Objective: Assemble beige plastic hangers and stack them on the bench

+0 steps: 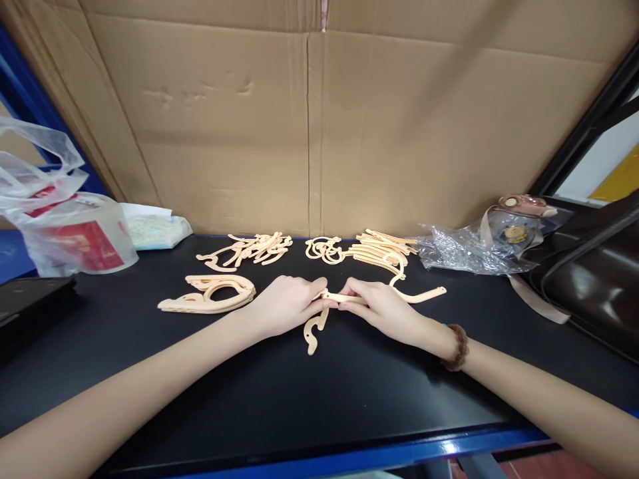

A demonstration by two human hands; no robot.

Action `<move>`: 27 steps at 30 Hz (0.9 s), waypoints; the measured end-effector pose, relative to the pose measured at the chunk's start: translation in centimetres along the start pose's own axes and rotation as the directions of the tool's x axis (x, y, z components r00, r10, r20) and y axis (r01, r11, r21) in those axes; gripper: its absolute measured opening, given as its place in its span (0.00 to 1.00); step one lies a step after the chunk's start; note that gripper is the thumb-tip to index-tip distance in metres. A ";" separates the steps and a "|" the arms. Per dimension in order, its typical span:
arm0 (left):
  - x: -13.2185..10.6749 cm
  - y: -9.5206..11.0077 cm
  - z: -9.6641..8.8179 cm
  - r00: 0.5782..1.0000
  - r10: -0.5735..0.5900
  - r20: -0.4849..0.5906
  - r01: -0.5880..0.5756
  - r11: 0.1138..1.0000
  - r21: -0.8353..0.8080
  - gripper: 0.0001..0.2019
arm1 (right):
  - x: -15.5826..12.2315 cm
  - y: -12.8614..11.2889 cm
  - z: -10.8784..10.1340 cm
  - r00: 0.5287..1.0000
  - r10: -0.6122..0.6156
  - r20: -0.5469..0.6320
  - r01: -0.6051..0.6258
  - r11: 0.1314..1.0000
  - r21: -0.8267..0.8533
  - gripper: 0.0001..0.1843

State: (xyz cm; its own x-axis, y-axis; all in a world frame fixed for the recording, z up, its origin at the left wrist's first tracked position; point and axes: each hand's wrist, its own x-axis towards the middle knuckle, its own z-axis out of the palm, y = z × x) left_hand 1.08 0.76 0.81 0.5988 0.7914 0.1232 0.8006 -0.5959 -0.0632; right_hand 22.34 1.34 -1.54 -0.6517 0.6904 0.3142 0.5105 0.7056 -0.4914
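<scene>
Head camera showed left hand [287, 303] and right hand [385, 307] pinching a strip [350, 299]; one hook [310, 331] showed just below them.

The only view looks out from the person's head, above the near side of the flat matte black tabletop [319, 399], facing forward and down. It is near enough that the bare left forearm [150, 392] and bare right forearm [539, 392] run in large from the near left and near right. Wide in reach, it takes in the glossy blue metal edge [439, 444] at the near side and the creased brown cardboard panel [214, 153] at the far side.
</scene>
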 end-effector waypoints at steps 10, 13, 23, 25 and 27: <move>-0.1 -0.1 0.2 0.999 0.034 -0.034 -0.032 0.998 0.058 0.20 | -0.1 -0.1 0.1 1.000 0.004 -0.009 -0.003 0.998 0.058 0.09; -0.1 0.0 0.1 0.999 0.039 -0.027 -0.037 0.997 0.069 0.20 | -0.1 0.0 0.0 1.000 0.006 0.000 -0.006 0.997 0.074 0.09; -0.4 0.2 0.0 0.994 0.111 -0.013 -0.108 0.986 0.127 0.17 | -0.2 0.1 -0.1 1.000 -0.012 0.007 0.011 0.990 0.141 0.08; -0.4 0.3 0.0 0.991 0.133 -0.028 -0.127 0.980 0.152 0.17 | -0.2 0.1 -0.2 1.000 -0.016 0.011 0.014 0.988 0.155 0.08; -0.5 0.3 0.0 0.988 0.148 -0.042 -0.138 0.974 0.178 0.17 | -0.2 0.1 -0.1 1.000 -0.017 0.016 0.015 0.986 0.167 0.08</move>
State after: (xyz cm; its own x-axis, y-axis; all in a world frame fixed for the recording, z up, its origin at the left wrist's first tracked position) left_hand 1.06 0.17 0.72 0.7091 0.6881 0.1537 0.7013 -0.6658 -0.2547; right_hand 22.63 1.27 -1.54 -0.6692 0.6754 0.3098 0.4001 0.6789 -0.6157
